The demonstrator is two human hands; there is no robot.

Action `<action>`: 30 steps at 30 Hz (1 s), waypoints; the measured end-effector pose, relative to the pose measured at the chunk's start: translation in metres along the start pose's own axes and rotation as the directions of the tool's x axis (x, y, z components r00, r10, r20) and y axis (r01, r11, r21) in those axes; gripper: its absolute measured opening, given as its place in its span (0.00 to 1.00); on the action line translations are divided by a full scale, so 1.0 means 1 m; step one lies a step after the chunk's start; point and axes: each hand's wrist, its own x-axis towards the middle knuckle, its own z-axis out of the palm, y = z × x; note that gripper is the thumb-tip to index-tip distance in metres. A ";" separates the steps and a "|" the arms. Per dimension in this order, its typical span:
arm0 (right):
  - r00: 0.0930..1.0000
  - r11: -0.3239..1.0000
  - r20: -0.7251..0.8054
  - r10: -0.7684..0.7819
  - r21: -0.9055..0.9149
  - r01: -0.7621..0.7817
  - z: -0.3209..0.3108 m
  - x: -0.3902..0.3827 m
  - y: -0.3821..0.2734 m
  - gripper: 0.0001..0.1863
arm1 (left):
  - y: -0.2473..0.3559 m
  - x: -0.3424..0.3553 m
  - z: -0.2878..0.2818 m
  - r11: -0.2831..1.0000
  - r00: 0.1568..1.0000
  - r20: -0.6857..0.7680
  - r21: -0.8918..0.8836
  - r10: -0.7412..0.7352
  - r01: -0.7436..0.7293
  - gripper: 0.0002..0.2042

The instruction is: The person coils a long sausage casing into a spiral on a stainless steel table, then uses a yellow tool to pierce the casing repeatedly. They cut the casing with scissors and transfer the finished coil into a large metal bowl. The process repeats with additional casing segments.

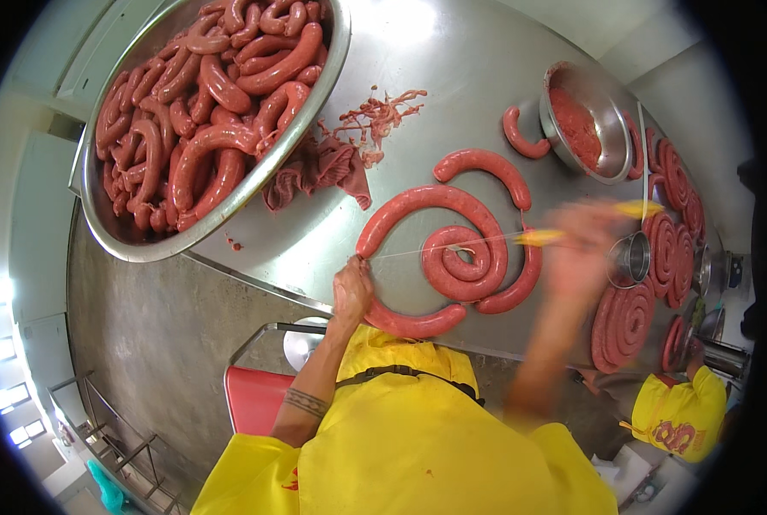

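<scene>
My left hand [351,290] is closed on the sausage [418,324] at a pinched joint, near the table's front edge. A thin string [439,247] runs taut from there to the right, across the coiled sausage [435,264]. Its other end leads to my right hand [582,245], which is blurred by motion above the table. A yellow stick-like thing [538,237] juts out on both sides of that hand; its exact kind is too smeared to make out. Another curved sausage length [482,161] lies just beyond the coil.
A big steel basin [336,81] heaped with sausages stands at left, beside a reddish cloth [336,172] and casing scraps [379,120]. Back right are a bowl [611,159] of ground meat, a metal cup [630,257] and coiled sausages [625,326]. A co-worker in yellow [671,416] is at right; a red chair [259,399] stands near my left arm.
</scene>
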 end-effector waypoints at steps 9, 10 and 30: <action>0.906 0.382 0.135 0.402 -0.924 -0.031 -0.083 -0.046 0.112 0.24 | 0.020 0.003 -0.052 0.884 0.991 -0.012 -0.454 -0.136 0.116 0.07; 0.925 0.422 0.344 0.160 -0.871 0.250 -0.064 -0.031 0.145 0.24 | 0.025 -0.003 -0.059 0.987 0.993 -0.115 -0.159 0.005 -0.023 0.05; 0.975 0.973 -0.183 -0.128 -0.214 0.087 -0.148 -0.008 -0.103 0.11 | 0.045 -0.009 -0.025 0.884 0.829 0.522 -0.460 0.198 0.079 0.10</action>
